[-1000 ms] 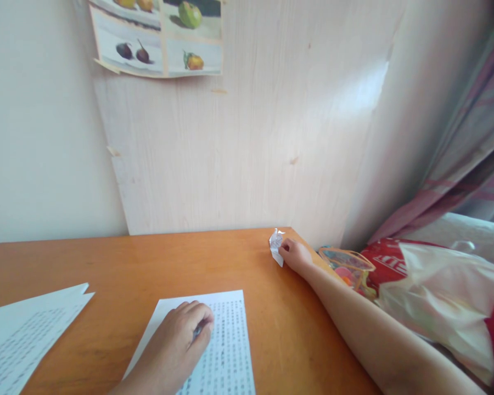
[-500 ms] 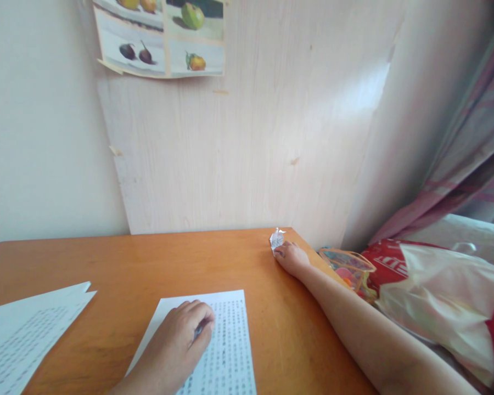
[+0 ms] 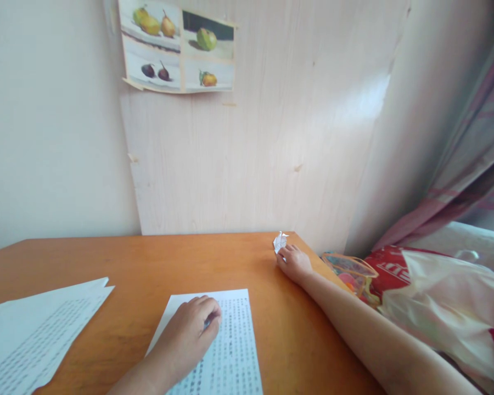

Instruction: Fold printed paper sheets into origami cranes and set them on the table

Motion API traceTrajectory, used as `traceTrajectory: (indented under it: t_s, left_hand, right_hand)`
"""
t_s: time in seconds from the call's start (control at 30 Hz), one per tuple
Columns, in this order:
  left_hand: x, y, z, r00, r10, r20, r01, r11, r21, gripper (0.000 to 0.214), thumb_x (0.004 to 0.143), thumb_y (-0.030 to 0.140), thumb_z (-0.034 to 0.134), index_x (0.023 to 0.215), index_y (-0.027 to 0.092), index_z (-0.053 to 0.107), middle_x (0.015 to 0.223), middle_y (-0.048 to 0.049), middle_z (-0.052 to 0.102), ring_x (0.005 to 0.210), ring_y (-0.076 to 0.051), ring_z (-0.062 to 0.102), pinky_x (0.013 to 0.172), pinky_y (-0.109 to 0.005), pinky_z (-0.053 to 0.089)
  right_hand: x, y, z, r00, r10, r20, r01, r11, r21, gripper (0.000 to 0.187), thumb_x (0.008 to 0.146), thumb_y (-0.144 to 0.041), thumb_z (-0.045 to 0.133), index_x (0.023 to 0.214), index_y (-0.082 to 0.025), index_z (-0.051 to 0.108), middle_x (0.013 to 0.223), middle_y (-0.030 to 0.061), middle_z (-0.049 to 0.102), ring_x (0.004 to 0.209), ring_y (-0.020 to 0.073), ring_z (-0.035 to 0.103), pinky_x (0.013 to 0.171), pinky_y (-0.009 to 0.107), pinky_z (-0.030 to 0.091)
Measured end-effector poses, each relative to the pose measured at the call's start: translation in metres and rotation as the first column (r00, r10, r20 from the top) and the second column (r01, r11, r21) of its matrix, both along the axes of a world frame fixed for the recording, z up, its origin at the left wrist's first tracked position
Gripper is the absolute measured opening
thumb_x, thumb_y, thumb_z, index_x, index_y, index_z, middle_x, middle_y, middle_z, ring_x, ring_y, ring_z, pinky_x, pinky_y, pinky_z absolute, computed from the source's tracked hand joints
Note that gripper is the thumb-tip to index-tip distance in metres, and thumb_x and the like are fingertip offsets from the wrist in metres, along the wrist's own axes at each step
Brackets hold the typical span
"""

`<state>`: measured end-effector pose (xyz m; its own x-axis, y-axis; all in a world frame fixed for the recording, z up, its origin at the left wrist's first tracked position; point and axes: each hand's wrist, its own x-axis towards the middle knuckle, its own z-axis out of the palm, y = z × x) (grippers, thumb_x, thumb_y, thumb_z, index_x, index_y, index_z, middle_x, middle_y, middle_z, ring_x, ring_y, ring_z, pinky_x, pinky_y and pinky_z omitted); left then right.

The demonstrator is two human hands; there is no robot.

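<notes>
At the far right corner of the desk, my right hand (image 3: 295,263) has its fingers closed at the near side of a small folded paper crane (image 3: 279,241). The crane is white with faint print, and pointed tips stand up from it; its lower part is hidden by my fingers. My left hand (image 3: 195,326) rests on a printed sheet of paper (image 3: 236,340), its fingers curled in and the thumb close to the index finger. What lies under the left palm is hidden.
More printed sheets (image 3: 45,329) lie at the left of the wooden desk (image 3: 148,263). Fruit pictures (image 3: 208,71) hang on the board behind. Beyond the right edge are a clear, orange-trimmed bag (image 3: 349,269), a white plastic bag (image 3: 444,307) and a pink curtain (image 3: 448,170).
The view has tilted up and turned a little left, so everything sits lower and further right. Both hands keep nearly the same places on the sheet and at the crane.
</notes>
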<state>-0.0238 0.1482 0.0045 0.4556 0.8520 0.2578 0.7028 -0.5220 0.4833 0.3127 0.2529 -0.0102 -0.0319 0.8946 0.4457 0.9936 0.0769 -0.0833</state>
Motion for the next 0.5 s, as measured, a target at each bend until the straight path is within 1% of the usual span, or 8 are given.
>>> traceTrajectory:
  t_s: [0.1,0.17,0.23,0.33,0.43,0.47,0.5]
  left_hand:
    - [-0.003,0.002,0.0,0.999,-0.002,0.036,0.002,1.0,0.014,0.017,0.09,0.023,0.046,0.078,0.022,0.057,0.084,-0.0026,0.065,0.082,-0.021,0.058,0.074,-0.032,0.039]
    - [-0.007,0.004,0.0,0.999,0.004,0.054,-0.005,1.0,0.017,0.017,0.09,0.023,0.046,0.08,0.022,0.058,0.085,-0.0028,0.066,0.083,-0.02,0.059,0.075,-0.032,0.04]
    - [-0.011,0.007,0.002,0.998,0.037,0.06,-0.038,0.999,0.03,0.017,0.09,0.023,0.046,0.079,0.022,0.058,0.085,-0.0028,0.066,0.083,-0.02,0.06,0.073,-0.031,0.04]
    - [-0.02,0.014,0.007,0.988,0.121,0.099,-0.126,0.991,0.042,0.017,0.09,0.023,0.046,0.082,0.021,0.06,0.086,-0.0038,0.067,0.081,-0.019,0.06,0.072,-0.03,0.04]
    - [-0.031,0.02,0.011,0.962,0.235,0.137,-0.237,0.971,0.0,0.014,0.087,0.02,0.048,0.08,0.021,0.06,0.083,-0.0035,0.067,0.078,-0.019,0.061,0.07,-0.029,0.04]
    - [-0.034,0.022,0.011,0.955,0.261,0.14,-0.262,0.965,-0.009,0.014,0.087,0.02,0.048,0.08,0.021,0.06,0.083,-0.0036,0.067,0.078,-0.019,0.061,0.069,-0.029,0.04]
    - [-0.037,0.023,0.011,0.949,0.279,0.145,-0.279,0.96,-0.015,0.013,0.086,0.02,0.049,0.081,0.021,0.061,0.082,-0.0035,0.068,0.077,-0.019,0.061,0.068,-0.029,0.04]
  right_hand:
    - [-0.01,-0.015,0.003,0.999,0.029,-0.013,-0.029,1.0,-0.009,0.023,0.097,-0.028,0.049,0.087,-0.019,0.069,0.097,0.0094,0.07,0.096,0.0217,0.06,0.076,0.028,0.039]
    - [-0.019,-0.028,0.004,0.998,0.055,-0.037,-0.055,0.998,-0.022,0.022,0.097,-0.027,0.05,0.086,-0.02,0.068,0.095,0.008,0.07,0.094,0.0206,0.061,0.075,0.027,0.039]
    - [-0.031,-0.043,0.004,0.994,0.084,-0.076,-0.087,0.995,-0.041,0.021,0.096,-0.027,0.05,0.088,-0.021,0.068,0.096,0.0063,0.071,0.093,0.0193,0.062,0.074,0.026,0.039]
    - [-0.051,-0.069,0.005,0.979,0.138,-0.147,-0.151,0.985,-0.078,0.023,0.096,-0.026,0.048,0.086,-0.021,0.068,0.092,0.0046,0.071,0.088,0.0177,0.063,0.073,0.025,0.04]
    - [-0.072,-0.097,0.01,0.955,0.208,-0.21,-0.232,0.968,-0.098,0.027,0.096,-0.026,0.046,0.082,-0.021,0.068,0.087,0.0036,0.07,0.081,0.0161,0.063,0.071,0.025,0.043]
    - [-0.079,-0.106,0.013,0.94,0.247,-0.235,-0.275,0.956,-0.097,0.026,0.096,-0.027,0.047,0.083,-0.021,0.068,0.088,0.003,0.071,0.083,0.016,0.064,0.072,0.025,0.044]
    - [-0.085,-0.114,0.016,0.907,0.302,-0.294,-0.339,0.937,-0.084,0.024,0.095,-0.027,0.049,0.083,-0.021,0.069,0.088,0.0033,0.071,0.084,0.0166,0.065,0.073,0.026,0.045]
